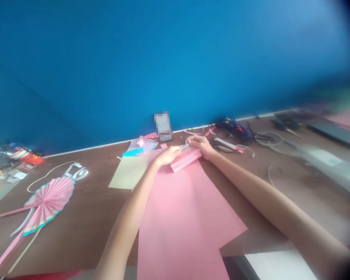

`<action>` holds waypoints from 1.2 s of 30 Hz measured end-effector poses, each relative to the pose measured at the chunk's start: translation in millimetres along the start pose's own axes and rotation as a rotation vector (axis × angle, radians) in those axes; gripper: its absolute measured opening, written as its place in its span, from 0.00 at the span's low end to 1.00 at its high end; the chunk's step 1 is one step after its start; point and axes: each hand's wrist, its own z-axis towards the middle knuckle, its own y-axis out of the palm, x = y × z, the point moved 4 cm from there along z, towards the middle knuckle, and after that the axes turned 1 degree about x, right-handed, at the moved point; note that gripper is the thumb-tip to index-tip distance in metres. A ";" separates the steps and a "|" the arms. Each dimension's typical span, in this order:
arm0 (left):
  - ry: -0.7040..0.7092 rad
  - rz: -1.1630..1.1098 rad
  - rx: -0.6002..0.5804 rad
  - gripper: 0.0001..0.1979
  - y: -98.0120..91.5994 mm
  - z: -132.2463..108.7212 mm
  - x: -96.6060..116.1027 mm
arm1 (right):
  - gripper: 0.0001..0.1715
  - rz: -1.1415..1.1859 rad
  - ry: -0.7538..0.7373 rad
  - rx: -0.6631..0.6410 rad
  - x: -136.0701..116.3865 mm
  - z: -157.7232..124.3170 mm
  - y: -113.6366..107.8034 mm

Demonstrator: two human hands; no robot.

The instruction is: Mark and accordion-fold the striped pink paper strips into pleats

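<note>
A long pink paper sheet (177, 210) runs from the front edge of the table towards the wall. Its far end is folded into a narrow pleated strip (186, 158), with a thin blue and pale edge showing on top. My left hand (167, 155) grips the strip's left part, fingers closed along it. The right end is pinched by my right hand (202, 144), its fingers bent over the top edge. Left of my left arm lies a pale yellow sheet (128, 171), with a blue paper piece (133, 151) just behind it.
On the left lies a pleated pink paper fan (51, 198) with paper strips. A phone-like object (163, 126), blurred out, leans on the blue wall (175, 66). Right of my hands are a glue gun (240, 130), cables and a white-red stick (229, 144). The far right is smeared.
</note>
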 end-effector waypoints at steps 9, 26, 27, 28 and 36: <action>-0.039 -0.042 0.019 0.18 -0.9 -0.5 -3.5 | 0.18 -0.022 0.009 0.006 -3.1 -1.9 1.1; -0.031 0.049 0.027 0.18 -6.9 -0.3 -8.5 | 0.17 0.053 -0.012 0.055 -3.0 0.5 -3.5; -0.026 0.047 0.044 0.18 -9.1 -1.2 -7.2 | 0.17 0.068 -0.015 0.057 -2.3 1.1 -4.4; -0.022 0.041 0.070 0.19 -11.9 -2.2 -5.7 | 0.17 0.083 -0.016 0.067 -1.6 1.7 -5.6; 0.074 -0.136 0.275 0.18 -31.6 -6.5 1.5 | 0.19 0.177 0.029 0.221 -1.0 3.5 -12.1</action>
